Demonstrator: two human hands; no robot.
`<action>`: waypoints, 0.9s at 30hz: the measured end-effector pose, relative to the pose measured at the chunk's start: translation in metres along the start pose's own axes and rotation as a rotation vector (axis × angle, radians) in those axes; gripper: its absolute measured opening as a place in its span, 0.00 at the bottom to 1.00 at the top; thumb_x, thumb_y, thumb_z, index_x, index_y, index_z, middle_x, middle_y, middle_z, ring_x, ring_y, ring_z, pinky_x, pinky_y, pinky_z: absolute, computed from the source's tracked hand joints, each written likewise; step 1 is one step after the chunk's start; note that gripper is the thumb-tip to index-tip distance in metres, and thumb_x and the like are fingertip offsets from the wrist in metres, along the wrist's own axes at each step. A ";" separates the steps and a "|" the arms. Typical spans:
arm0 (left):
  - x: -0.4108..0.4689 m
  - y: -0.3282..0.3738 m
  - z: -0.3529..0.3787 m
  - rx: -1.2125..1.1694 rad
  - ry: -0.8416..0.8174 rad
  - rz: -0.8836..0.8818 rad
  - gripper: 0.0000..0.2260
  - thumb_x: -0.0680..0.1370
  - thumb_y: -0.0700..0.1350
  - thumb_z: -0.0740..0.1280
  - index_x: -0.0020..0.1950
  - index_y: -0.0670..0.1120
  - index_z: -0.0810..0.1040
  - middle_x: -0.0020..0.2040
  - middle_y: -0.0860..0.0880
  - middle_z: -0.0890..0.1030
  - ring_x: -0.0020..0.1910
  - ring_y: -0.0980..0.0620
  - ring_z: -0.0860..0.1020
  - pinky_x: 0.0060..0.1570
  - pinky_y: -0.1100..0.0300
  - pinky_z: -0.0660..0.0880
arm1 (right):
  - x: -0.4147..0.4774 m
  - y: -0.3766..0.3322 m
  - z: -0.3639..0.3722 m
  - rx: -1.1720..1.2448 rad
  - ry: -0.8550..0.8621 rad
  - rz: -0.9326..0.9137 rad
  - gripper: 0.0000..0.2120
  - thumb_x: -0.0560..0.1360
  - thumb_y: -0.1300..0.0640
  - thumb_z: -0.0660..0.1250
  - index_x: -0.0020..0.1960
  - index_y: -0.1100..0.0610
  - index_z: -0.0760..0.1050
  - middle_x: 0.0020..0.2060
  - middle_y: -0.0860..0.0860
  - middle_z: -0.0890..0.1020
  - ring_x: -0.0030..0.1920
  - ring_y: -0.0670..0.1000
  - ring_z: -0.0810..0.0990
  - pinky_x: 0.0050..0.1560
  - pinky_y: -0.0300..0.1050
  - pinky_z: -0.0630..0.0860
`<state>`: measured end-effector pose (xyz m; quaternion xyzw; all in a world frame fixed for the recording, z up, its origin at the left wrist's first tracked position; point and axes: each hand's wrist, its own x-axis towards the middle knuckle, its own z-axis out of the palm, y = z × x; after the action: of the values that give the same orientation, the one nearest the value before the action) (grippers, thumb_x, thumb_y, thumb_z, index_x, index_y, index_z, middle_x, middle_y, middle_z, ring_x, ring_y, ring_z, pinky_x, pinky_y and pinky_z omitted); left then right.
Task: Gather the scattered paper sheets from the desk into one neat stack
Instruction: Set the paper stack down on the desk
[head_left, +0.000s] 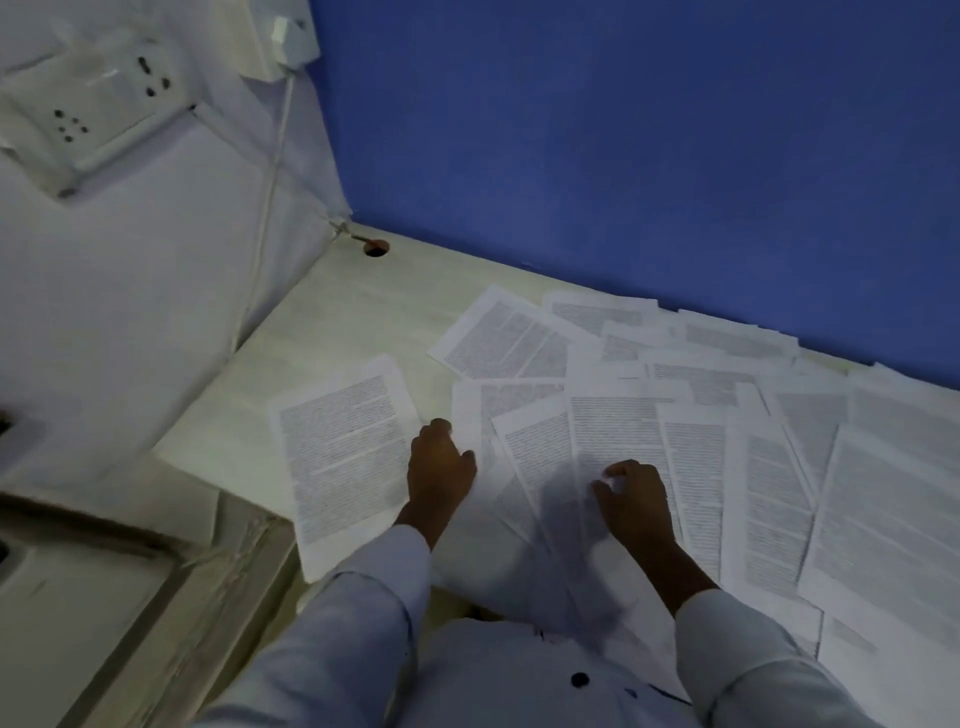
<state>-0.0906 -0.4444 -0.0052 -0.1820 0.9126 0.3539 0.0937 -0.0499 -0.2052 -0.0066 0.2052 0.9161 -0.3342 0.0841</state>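
Several printed paper sheets lie scattered and overlapping across the pale desk, from the middle to the right edge of the view. One sheet lies apart at the left, slightly tilted. My left hand rests on the desk between that sheet and the overlapping pile, its fingers touching the pile's left edge. My right hand hovers low over the overlapping sheets near the front, fingers loosely curled, holding nothing I can see.
A blue partition closes the desk's far side. A white wall with a socket plate and a cable stands at the left. A round cable hole sits in the desk's back corner.
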 end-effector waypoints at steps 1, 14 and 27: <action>0.007 0.009 0.003 0.032 -0.034 -0.018 0.24 0.74 0.45 0.71 0.67 0.41 0.69 0.63 0.42 0.75 0.63 0.41 0.73 0.60 0.48 0.73 | -0.003 0.002 -0.003 -0.045 0.000 0.042 0.17 0.72 0.52 0.73 0.58 0.59 0.76 0.58 0.58 0.76 0.60 0.59 0.74 0.58 0.51 0.72; 0.057 0.026 0.016 -0.047 -0.081 -0.283 0.33 0.71 0.51 0.74 0.67 0.36 0.64 0.63 0.37 0.76 0.61 0.37 0.76 0.58 0.49 0.76 | -0.028 0.001 0.027 -0.575 -0.324 0.090 0.64 0.63 0.22 0.63 0.78 0.56 0.32 0.76 0.61 0.33 0.76 0.65 0.34 0.72 0.72 0.45; 0.063 0.031 0.021 -0.376 -0.253 -0.330 0.44 0.59 0.69 0.72 0.62 0.37 0.77 0.55 0.40 0.83 0.51 0.42 0.82 0.45 0.54 0.79 | -0.029 -0.004 0.032 -0.502 -0.300 0.089 0.58 0.67 0.30 0.67 0.79 0.58 0.36 0.77 0.59 0.36 0.77 0.63 0.36 0.73 0.71 0.48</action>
<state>-0.1600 -0.4255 -0.0204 -0.2968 0.7699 0.5170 0.2277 -0.0248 -0.2379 -0.0205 0.1663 0.9375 -0.1195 0.2815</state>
